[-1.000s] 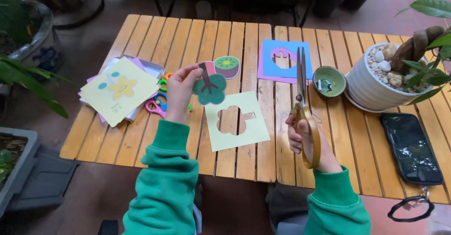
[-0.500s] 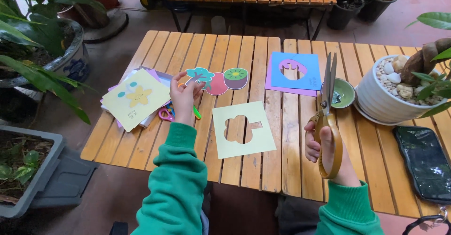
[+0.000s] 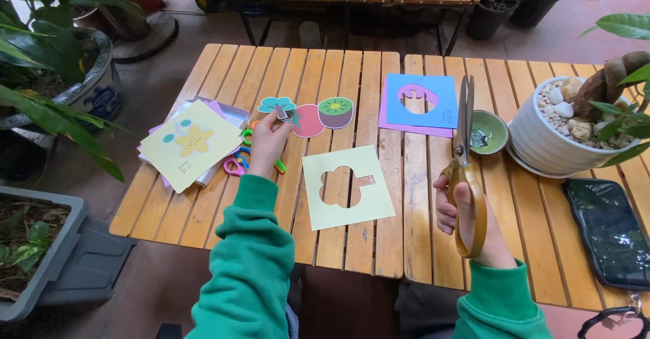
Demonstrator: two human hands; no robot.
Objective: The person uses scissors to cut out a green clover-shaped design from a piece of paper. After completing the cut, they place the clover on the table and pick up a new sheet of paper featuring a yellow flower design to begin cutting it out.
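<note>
My left hand (image 3: 268,142) rests on the wooden table (image 3: 352,75), its fingertips on the trunk of a teal paper tree cutout (image 3: 276,104) lying flat. Right of the tree lie a red round cutout (image 3: 309,121) and a kiwi cutout (image 3: 336,111). A pale yellow sheet (image 3: 345,187) with a tree-shaped hole lies in front of me. My right hand (image 3: 466,214) grips gold-handled scissors (image 3: 464,156), blades pointing away and closed together.
A stack of coloured paper (image 3: 189,142) and small scissors (image 3: 237,165) lie at the left. Blue and purple sheets (image 3: 423,105), a small green bowl (image 3: 489,131), a white plant pot (image 3: 562,136) and a black phone (image 3: 609,224) occupy the right side.
My left hand carried the teal tree cutout from above the yellow sheet and laid it on the table left of the red and kiwi cutouts. The scissors stayed upright in my right hand.
</note>
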